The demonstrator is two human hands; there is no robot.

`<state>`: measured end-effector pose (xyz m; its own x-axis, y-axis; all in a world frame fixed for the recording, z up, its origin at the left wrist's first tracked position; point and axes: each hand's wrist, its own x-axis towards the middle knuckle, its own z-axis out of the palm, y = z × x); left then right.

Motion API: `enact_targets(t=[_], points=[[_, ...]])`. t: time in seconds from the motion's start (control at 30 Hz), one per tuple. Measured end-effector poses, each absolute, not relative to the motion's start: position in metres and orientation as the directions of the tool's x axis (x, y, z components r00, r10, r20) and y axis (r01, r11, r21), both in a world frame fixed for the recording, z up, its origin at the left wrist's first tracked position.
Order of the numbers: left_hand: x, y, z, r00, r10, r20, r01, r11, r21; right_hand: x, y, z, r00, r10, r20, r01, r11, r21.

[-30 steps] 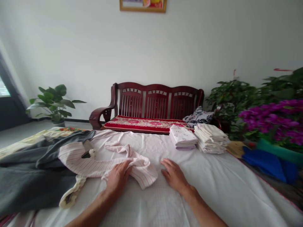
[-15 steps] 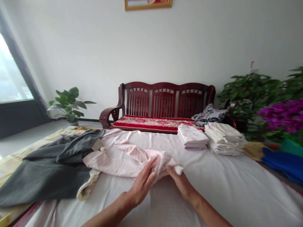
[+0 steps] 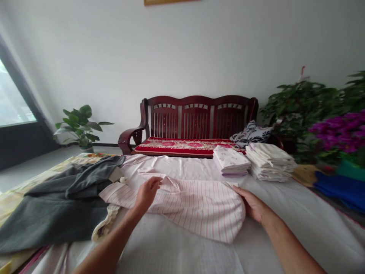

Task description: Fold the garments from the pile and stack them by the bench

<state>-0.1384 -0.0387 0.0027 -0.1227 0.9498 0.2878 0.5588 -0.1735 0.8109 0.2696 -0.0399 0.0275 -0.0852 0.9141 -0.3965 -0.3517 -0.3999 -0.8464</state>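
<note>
A pink-and-white striped garment [image 3: 205,205] lies across the white sheet [image 3: 159,247], its wide end to the right and two narrow ends, legs or sleeves, to the left. My left hand [image 3: 148,193] is closed, fingers curled in a pinch at a fold near where the narrow ends join. My right hand [image 3: 253,203] grips the wide end at its right edge, thumb on top and the other fingers mostly hidden beneath the cloth. Beside the lower narrow end lies a dark grey garment [image 3: 62,213] with a cream ruffled edge and a small white ornament.
Behind the striped garment stand a folded white printed stack [image 3: 231,161] and a taller stack of white cloths [image 3: 269,161]. Blue fabric [image 3: 339,190] lies at the right edge. A wooden bench [image 3: 196,114] with a red cover is beyond, with potted plants [image 3: 82,127] on both sides.
The bunched striped garment is now spread out flatter and wider to the right. My left hand has moved left and up, my right hand rightward. The view has tipped slightly down.
</note>
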Motion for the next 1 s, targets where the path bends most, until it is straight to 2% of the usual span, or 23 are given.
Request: enact_targets(t=[0.07, 0.17, 0.23, 0.33, 0.4, 0.47, 0.6, 0.63, 0.67, 0.77, 0.9, 1.0], points=[[-0.153, -0.020, 0.006, -0.131, 0.942, 0.308, 0.727, -0.120, 0.676, 0.269, -0.040, 0.020, -0.074, 0.930, -0.359, -0.369, -0.360, -0.857], [-0.167, 0.006, 0.012, -0.063, 0.959, 0.277, 0.916, -0.055, 0.398, 0.264, -0.040, 0.016, -0.073, 0.954, -0.289, -0.360, -0.296, -0.885], [-0.171, 0.019, 0.016, 0.026, 0.976, 0.216, 0.966, -0.080, 0.245, 0.262, -0.040, 0.016, -0.085, 0.965, -0.249, -0.345, -0.262, -0.901], [-0.171, 0.033, 0.025, 0.155, 0.983, 0.098, 0.978, -0.167, 0.128, 0.260, -0.039, 0.017, -0.064, 0.976, -0.208, -0.360, -0.217, -0.907], [-0.169, 0.037, 0.031, 0.180, 0.981, 0.071, 0.977, -0.186, 0.102, 0.260, -0.037, 0.018, -0.032, 0.981, -0.194, -0.383, -0.191, -0.904], [-0.168, 0.035, 0.037, 0.160, 0.981, 0.111, 0.981, -0.170, 0.095, 0.260, -0.035, 0.019, 0.002, 0.984, -0.176, -0.407, -0.160, -0.899], [-0.173, 0.018, 0.034, 0.013, 0.902, 0.431, 0.992, -0.065, 0.107, 0.264, -0.031, 0.017, 0.087, 0.988, -0.127, -0.424, -0.079, -0.902], [-0.178, 0.012, 0.031, 0.008, 0.880, 0.475, 0.993, -0.063, 0.100, 0.266, -0.030, 0.015, 0.103, 0.987, -0.124, -0.412, -0.071, -0.908], [-0.183, 0.006, 0.026, 0.024, 0.879, 0.476, 0.993, -0.075, 0.088, 0.267, -0.029, 0.014, 0.112, 0.986, -0.126, -0.396, -0.072, -0.916], [-0.201, -0.004, 0.017, 0.030, 0.945, 0.325, 0.991, -0.071, 0.112, 0.271, -0.028, 0.009, 0.111, 0.985, -0.128, -0.344, -0.083, -0.935], [-0.217, 0.008, 0.024, -0.203, 0.958, 0.202, 0.957, 0.150, 0.250, 0.274, -0.028, 0.005, 0.097, 0.983, -0.154, -0.288, -0.121, -0.950], [-0.218, 0.032, 0.034, -0.286, 0.947, 0.149, 0.930, 0.237, 0.279, 0.276, -0.027, 0.005, 0.096, 0.974, -0.205, -0.283, -0.171, -0.944]])
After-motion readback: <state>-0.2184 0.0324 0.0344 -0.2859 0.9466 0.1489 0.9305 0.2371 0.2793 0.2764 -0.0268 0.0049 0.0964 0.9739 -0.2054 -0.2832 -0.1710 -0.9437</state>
